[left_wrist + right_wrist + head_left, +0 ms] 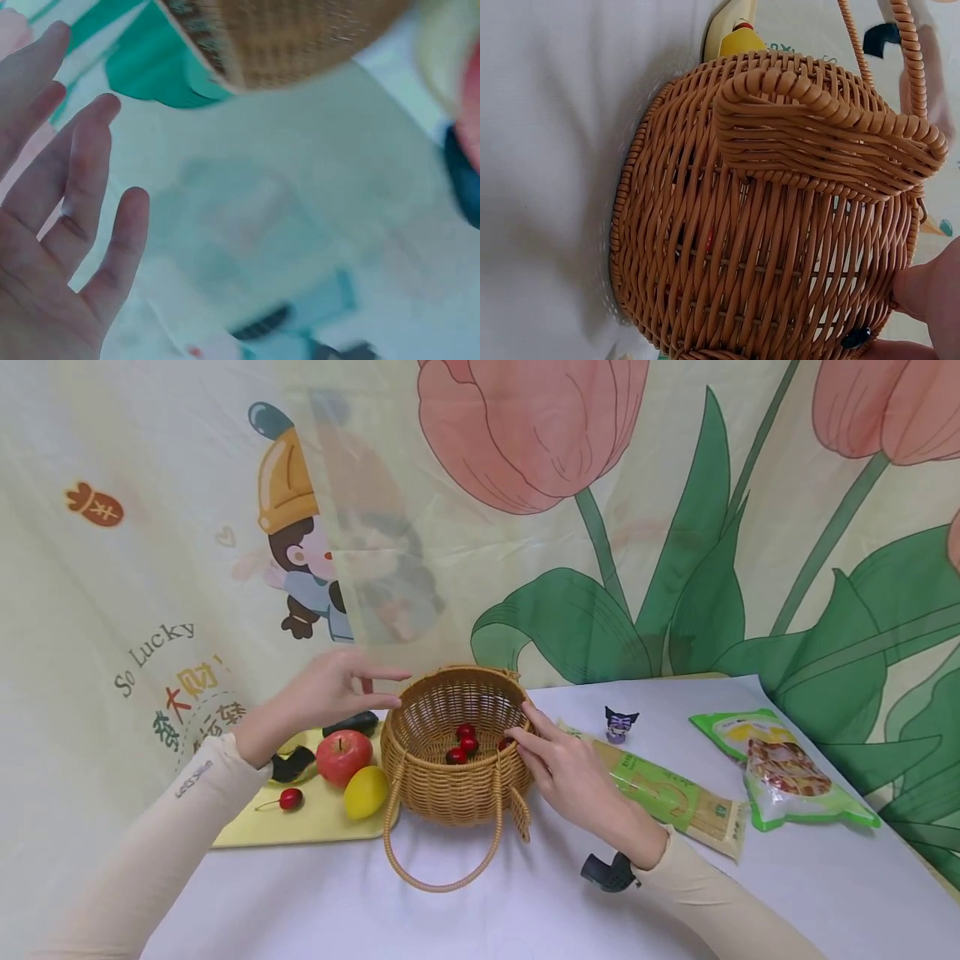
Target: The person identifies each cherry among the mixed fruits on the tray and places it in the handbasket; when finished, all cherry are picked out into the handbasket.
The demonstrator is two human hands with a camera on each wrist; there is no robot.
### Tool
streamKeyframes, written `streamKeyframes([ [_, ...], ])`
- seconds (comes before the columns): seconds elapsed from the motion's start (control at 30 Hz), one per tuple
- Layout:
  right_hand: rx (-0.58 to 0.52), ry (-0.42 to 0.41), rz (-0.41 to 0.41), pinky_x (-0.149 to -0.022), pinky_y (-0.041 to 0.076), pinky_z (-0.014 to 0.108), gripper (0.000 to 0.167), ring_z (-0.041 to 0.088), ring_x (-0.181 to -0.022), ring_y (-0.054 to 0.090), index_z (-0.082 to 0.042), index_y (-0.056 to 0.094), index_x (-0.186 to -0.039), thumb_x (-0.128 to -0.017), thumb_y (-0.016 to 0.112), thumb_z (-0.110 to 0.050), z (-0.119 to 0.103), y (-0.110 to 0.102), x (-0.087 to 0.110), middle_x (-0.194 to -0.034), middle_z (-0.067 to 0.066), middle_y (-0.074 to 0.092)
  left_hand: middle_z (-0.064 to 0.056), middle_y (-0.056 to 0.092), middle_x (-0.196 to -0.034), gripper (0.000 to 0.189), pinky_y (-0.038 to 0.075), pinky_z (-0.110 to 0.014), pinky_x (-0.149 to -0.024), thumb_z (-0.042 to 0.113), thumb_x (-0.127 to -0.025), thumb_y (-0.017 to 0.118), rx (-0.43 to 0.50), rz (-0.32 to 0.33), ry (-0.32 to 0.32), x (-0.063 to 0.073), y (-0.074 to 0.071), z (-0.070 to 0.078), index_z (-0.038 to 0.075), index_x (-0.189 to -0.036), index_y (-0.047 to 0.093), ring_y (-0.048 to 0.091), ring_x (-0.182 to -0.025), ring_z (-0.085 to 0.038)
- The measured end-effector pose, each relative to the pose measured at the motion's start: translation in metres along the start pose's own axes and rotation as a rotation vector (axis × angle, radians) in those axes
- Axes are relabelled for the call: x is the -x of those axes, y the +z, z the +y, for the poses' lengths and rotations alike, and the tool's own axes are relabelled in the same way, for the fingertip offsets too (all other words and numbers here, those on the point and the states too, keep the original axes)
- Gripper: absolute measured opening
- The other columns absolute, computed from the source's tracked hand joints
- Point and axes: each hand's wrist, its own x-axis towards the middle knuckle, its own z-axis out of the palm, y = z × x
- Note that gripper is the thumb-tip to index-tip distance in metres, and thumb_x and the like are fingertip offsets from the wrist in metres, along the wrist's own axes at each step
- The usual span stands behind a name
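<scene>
A brown wicker basket [453, 789] stands in the middle, its mouth tilted toward me and its looped handle [442, 887] hanging down in front. Several red cherries [468, 744] lie inside. My right hand [573, 777] grips the basket's right rim, fingertips over the edge beside another cherry. In the right wrist view, fingertips [922, 292] meet the rim near a small dark bead [856, 337], below a woven flap [817, 135]. Off the left rim, my left hand [330, 689] hovers with its fingers extended; in the left wrist view they are spread and hold nothing.
Left of the basket, a yellow board [315, 831] bears a red apple [344, 757], a lemon [366, 792], a stemmed cherry [290, 798] and a dark eggplant-like item [352, 723]. To the right lie a green noodle packet [660, 793], a small figurine [619, 725] and a food bag [787, 768].
</scene>
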Motion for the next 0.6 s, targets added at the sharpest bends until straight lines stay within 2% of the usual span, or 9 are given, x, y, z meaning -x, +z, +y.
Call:
streamKeyframes([
  [0.07,-0.007,0.002,0.000,-0.052,0.037,0.019,0.032,0.004,-0.050,0.033,-0.012,0.072,-0.131,-0.100,0.064,-0.009,0.000,0.000,0.000,-0.155,0.020,0.049,0.003,0.077,-0.085,0.040,0.047,-0.024,-0.061,0.018,-0.083,0.086,0.001,0.023,-0.017,0.020,-0.002,-0.009,0.015,-0.122,0.077,0.061,-0.071,-0.007],
  [0.17,-0.006,-0.001,0.003,-0.049,0.033,0.018,0.032,0.002,-0.049,0.026,-0.012,0.072,-0.131,-0.100,0.064,-0.010,0.000,-0.001,0.000,-0.154,0.021,0.049,0.006,0.075,-0.083,0.040,0.046,-0.023,-0.060,0.019,-0.083,0.086,-0.003,0.022,-0.084,0.051,-0.003,-0.020,0.014,-0.122,0.077,0.057,-0.072,-0.005],
  [0.37,0.003,0.005,-0.004,-0.050,0.031,0.019,0.033,0.002,-0.051,0.025,-0.013,0.071,-0.131,-0.099,0.066,-0.009,0.001,-0.001,0.000,-0.155,0.022,0.049,0.013,0.069,-0.077,0.043,0.040,-0.022,-0.053,0.029,-0.084,0.085,-0.023,0.001,-0.240,0.108,0.003,-0.039,0.015,-0.124,0.076,0.051,-0.070,-0.002],
  [0.5,0.004,0.005,-0.003,-0.049,0.031,0.018,0.033,0.001,-0.050,0.024,-0.012,0.071,-0.131,-0.099,0.066,-0.008,0.002,0.000,0.000,-0.154,0.022,0.050,0.014,0.068,-0.077,0.042,0.040,-0.022,-0.054,0.026,-0.083,0.086,-0.034,0.016,-0.300,0.139,0.008,-0.050,0.014,-0.122,0.077,0.050,-0.073,0.001],
  [0.6,0.010,0.000,-0.006,-0.049,0.031,0.018,0.033,0.000,-0.049,0.023,-0.013,0.071,-0.132,-0.099,0.065,-0.009,0.002,0.001,0.000,-0.154,0.022,0.050,0.010,0.067,-0.072,0.042,0.037,-0.022,-0.051,0.024,-0.081,0.087,-0.035,0.013,-0.352,0.157,0.013,-0.056,0.013,-0.120,0.078,0.047,-0.068,-0.001],
])
